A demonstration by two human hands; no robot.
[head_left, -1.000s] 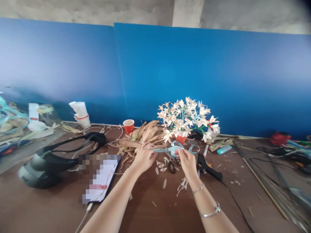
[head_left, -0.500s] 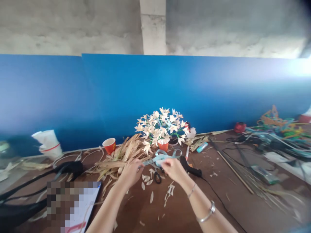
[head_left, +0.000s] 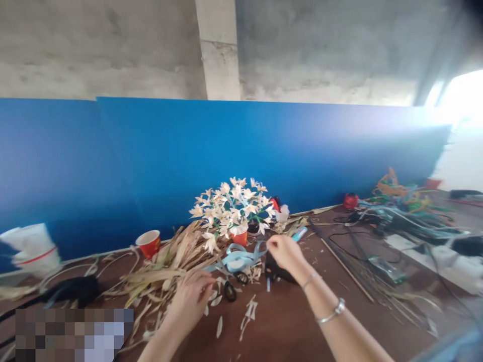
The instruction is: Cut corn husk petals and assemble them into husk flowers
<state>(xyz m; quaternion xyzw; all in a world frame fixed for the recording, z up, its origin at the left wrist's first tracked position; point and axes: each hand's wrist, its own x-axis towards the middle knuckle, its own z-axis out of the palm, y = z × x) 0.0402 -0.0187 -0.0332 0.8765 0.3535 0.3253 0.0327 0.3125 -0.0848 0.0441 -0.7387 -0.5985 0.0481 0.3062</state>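
Note:
A light blue ribbon (head_left: 241, 259) lies in loose loops in front of a small red cup (head_left: 240, 237) that bears a bunch of cream flowers (head_left: 236, 206). My left hand (head_left: 192, 296) is closed, its curled fingers at the ribbon's left end. Farther right, my right hand (head_left: 286, 255) pinches the ribbon's other side at its fingertips. Black-handled scissors (head_left: 230, 291) lie between the hands, below the loops. A black glue gun (head_left: 278, 267) is partly hidden behind my right hand and wrist.
Dried husks (head_left: 184, 251) are heaped on the left beside a red paper cup (head_left: 148, 244). Cut petals (head_left: 219, 327) lie on the brown table. To the right are a thin stick (head_left: 347, 269), cables and coloured strands (head_left: 403, 193). A blue partition (head_left: 169, 161) stands behind.
My right hand has moved right, away from the ribbon loops, drawing the ribbon out. My left hand has come lower and nearer. The view has swung slightly to the right.

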